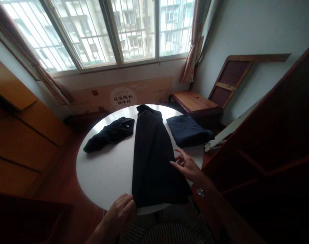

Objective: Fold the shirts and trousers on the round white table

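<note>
A long black garment (154,159) lies lengthwise across the white round table (106,179), wider at the near end and bunched at the far end. Whether it is trousers, a skirt or a top, I cannot tell. My left hand (122,208) is closed on its near left corner at the table's front edge. Over the garment's right edge hovers my right hand (186,164), thumb and fingers apart, holding nothing; whether a fingertip touches the cloth is unclear.
Another black garment (110,134) lies crumpled on the table's left. A folded navy garment (188,130) rests at the right rim. Beyond stand a wooden stool (195,101) and a printed board (93,96) below the window. Dark wooden furniture (271,156) rises close on the right.
</note>
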`<state>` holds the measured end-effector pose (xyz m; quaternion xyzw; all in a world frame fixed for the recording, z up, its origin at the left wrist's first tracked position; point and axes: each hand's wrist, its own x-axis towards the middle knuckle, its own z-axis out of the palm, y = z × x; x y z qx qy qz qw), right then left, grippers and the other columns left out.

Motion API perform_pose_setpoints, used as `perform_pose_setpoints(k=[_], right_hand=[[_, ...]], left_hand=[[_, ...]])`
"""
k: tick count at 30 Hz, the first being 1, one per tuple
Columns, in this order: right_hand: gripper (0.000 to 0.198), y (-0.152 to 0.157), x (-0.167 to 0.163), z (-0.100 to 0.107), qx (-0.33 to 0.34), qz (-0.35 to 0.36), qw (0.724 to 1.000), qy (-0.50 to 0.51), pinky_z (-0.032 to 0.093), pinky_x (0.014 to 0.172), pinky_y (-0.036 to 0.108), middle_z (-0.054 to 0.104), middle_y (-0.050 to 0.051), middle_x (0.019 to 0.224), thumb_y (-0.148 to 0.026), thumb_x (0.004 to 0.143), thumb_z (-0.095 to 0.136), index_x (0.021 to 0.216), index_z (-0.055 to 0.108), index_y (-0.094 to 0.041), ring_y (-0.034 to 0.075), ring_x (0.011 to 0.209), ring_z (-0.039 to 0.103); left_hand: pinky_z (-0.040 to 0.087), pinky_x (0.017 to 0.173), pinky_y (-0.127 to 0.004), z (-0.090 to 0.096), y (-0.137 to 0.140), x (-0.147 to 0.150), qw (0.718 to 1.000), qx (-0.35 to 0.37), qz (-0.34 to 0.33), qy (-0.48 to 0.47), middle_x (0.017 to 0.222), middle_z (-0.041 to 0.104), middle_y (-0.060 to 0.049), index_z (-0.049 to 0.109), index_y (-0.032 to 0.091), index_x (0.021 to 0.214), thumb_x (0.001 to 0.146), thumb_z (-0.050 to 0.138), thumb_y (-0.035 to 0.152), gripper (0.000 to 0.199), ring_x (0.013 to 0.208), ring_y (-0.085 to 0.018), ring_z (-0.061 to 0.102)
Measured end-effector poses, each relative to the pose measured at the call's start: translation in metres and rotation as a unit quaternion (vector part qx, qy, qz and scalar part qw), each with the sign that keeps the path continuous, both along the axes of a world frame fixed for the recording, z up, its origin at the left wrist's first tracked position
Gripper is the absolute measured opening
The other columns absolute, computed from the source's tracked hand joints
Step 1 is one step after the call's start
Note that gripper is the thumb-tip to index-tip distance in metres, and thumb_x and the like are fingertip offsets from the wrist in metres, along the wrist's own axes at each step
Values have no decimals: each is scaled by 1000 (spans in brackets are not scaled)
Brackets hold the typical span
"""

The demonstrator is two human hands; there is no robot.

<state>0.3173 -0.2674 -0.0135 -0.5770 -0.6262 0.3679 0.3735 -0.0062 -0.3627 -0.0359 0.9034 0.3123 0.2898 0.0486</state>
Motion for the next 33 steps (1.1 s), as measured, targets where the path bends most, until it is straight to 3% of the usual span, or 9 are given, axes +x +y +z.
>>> perform_pose_setpoints(k=[3, 8, 11, 14, 17, 23, 25, 29, 33], right_hand=[[50, 11, -17, 7, 72, 6, 997, -14, 55, 73, 32, 62, 2, 84, -28, 86, 58, 134, 51, -16, 17, 75, 63], [40, 15, -58, 19, 177, 131, 973, -69, 50, 96, 37, 66, 10, 113, -16, 91, 48, 131, 57, -16, 20, 102, 63], [40, 14, -66, 14, 164, 140, 973, -79, 51, 93, 36, 68, 12, 109, -15, 94, 43, 132, 56, -13, 20, 98, 66], [38, 18, -56, 7, 158, 44, 980, -108, 51, 91, 37, 69, 14, 105, -18, 95, 41, 128, 59, -12, 22, 96, 66], [41, 26, -42, 8, 115, -22, 983, -141, 51, 82, 35, 70, 11, 91, -33, 96, 48, 131, 57, -11, 23, 85, 67], [80, 37, -51, 28, 55, 45, 967, -244, 46, 68, 30, 67, 4, 72, -58, 87, 61, 150, 39, -13, 22, 70, 66], [79, 33, -59, 31, 52, 72, 959, -268, 45, 66, 29, 68, 4, 73, -55, 86, 64, 151, 38, -17, 22, 70, 65], [65, 19, -56, 29, 41, 143, 960, -238, 44, 65, 27, 67, 2, 74, -26, 89, 58, 150, 38, -19, 19, 67, 63], [53, 1, -28, 21, 52, 70, 982, -167, 44, 66, 28, 58, -1, 65, -19, 91, 42, 144, 45, -15, 18, 61, 59]], left_hand=[[37, 55, -27, -5, 2, -1, 1000, -5, -1, -1, 66, 50, 0, 38, 22, 75, 89, 38, 2, 25, 58, -15, 44], [36, 58, -26, -15, 2, -6, 1000, -5, -7, 7, 68, 50, 0, 40, 21, 76, 89, 40, 1, 23, 61, -14, 43], [36, 60, -26, -15, 3, -6, 1000, -8, -8, 7, 69, 49, 0, 39, 21, 76, 90, 40, 2, 23, 62, -15, 43], [35, 60, -26, -13, 4, -5, 1000, -3, -7, 3, 69, 49, 0, 38, 21, 76, 89, 40, 1, 24, 62, -15, 42], [34, 59, -26, -13, 3, -4, 1000, -6, -8, 7, 69, 48, 0, 37, 21, 76, 89, 41, 1, 24, 61, -15, 42], [36, 60, -27, -13, 2, -4, 1000, -5, -11, 7, 70, 48, -1, 37, 21, 77, 90, 39, 1, 24, 62, -15, 43], [37, 61, -27, -13, 2, -4, 1000, -4, -7, 10, 70, 49, 0, 39, 21, 78, 90, 39, 1, 23, 62, -15, 43], [37, 61, -27, -12, 2, -3, 1000, 0, -4, 12, 70, 49, 0, 39, 21, 78, 90, 39, 1, 23, 62, -15, 43], [36, 60, -26, -9, 2, -2, 1000, 8, -15, 6, 69, 49, 0, 38, 21, 77, 88, 38, -1, 24, 61, -15, 42]])
